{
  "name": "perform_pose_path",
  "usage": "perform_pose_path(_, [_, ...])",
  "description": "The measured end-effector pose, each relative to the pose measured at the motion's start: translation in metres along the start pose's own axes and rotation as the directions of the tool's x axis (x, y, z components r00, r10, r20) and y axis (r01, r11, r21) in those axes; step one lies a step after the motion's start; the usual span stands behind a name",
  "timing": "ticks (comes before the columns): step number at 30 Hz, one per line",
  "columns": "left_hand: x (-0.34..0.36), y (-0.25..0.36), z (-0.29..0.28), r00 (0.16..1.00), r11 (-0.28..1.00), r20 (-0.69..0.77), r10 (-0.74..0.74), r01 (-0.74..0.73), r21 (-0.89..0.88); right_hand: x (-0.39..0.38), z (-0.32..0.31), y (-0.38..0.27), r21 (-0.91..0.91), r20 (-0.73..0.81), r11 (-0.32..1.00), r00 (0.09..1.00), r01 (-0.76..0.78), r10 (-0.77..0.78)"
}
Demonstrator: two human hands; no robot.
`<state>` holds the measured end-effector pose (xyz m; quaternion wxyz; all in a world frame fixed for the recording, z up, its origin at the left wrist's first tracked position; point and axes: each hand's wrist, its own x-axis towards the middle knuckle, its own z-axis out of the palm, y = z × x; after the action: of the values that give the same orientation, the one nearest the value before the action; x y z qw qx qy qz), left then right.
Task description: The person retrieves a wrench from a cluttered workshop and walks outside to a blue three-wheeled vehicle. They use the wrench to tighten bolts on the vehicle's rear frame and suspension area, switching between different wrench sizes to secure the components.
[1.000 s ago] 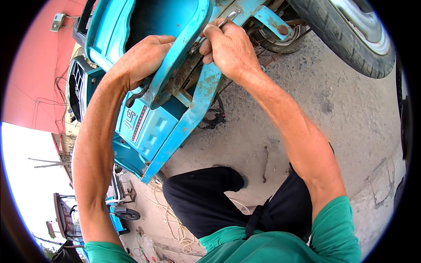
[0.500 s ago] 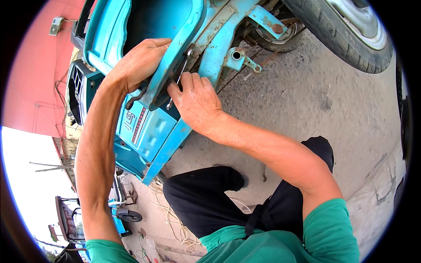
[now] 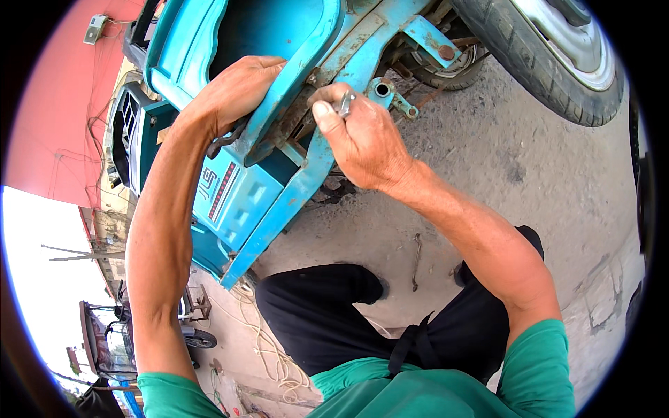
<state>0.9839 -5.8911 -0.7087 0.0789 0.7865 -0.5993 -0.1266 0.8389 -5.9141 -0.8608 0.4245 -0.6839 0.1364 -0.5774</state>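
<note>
My left hand reaches into the hollow of a turquoise three-wheeler's body panel. Its fingers pass behind the panel's curved rim and are hidden. A dark curved metal piece sticks out below that wrist. In my right hand is a metal wrench; one bright end shows between thumb and forefinger, and the rest is covered. This hand is closed, just right of the rim, in front of the rusty turquoise frame.
A black tyre stands at the upper right, and a bracket with a round hole juts from the frame. A thin metal tool lies on the concrete near my feet. Pale rope coils at the lower left, near another parked vehicle.
My right hand has moved up and right with the wrench, which has come away from the gap beside the rim and turned in the grip. My left hand stays at the panel.
</note>
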Motion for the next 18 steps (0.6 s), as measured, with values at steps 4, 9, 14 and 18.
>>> perform_pose_path(4, [0.002,-0.007,0.001,1.000,1.000,-0.014,0.022,-0.022,0.010,0.026,-0.020,0.018,0.265,-0.054,0.908,0.935,-0.325,0.350])
perform_pose_path(9, [0.002,-0.012,0.002,0.999,0.999,-0.019,0.040,-0.040,-0.025,0.039,-0.025,0.033,0.394,-0.050,0.784,0.841,-0.480,0.539])
perform_pose_path(14, [0.001,-0.008,0.003,0.999,0.997,-0.008,0.047,-0.047,-0.055,0.051,-0.029,0.039,0.422,-0.002,0.762,0.840,-0.492,0.543])
perform_pose_path(18, [0.001,-0.011,0.002,0.999,0.996,-0.019,0.042,-0.043,-0.074,0.058,-0.027,0.045,0.392,0.014,0.775,0.846,-0.496,0.534])
